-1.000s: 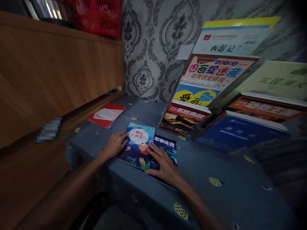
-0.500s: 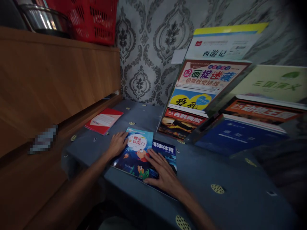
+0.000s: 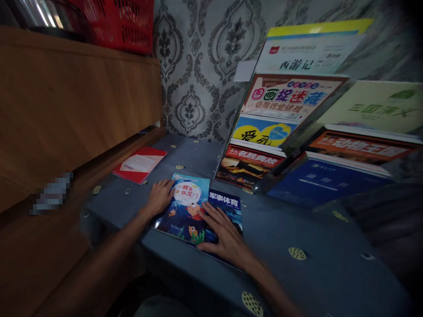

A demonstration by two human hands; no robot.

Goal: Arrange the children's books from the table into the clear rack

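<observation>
- The fish-covered book (image 3: 185, 213) lies face up near the front edge of the table, between the person's two hands and partly on top of a dark blue book (image 3: 229, 203).
- The left hand (image 3: 159, 197) rests palm down at its left edge, the fingers stretched forward and close together, their tips by the upper left side; the forearm slants in from the lower left.
- The right hand (image 3: 224, 235) lies flat across both covers, its fingers spread apart and the thumb held out toward the near edge; nothing is clamped in it.
- The fish-covered book is glossy, light blue at the top and deep blue below, with a pale round title patch, orange fish and green weed near the bottom.
- The dark blue book shows on the right, with large white characters along its top and its lower part covered by the right hand.
- Beneath everything is a grey-blue tablecloth (image 3: 271, 229) with yellow dotted ovals.
- A red booklet (image 3: 142, 164) lies beyond the left hand, beside a wooden cabinet (image 3: 82, 101).
- To the right, tilted display books (image 3: 294, 94) stand in overlapping tiers before patterned wallpaper (image 3: 190, 110).
- A red basket (image 3: 122, 26) and a shiny metal bowl (image 3: 49, 15) sit on the cabinet.
</observation>
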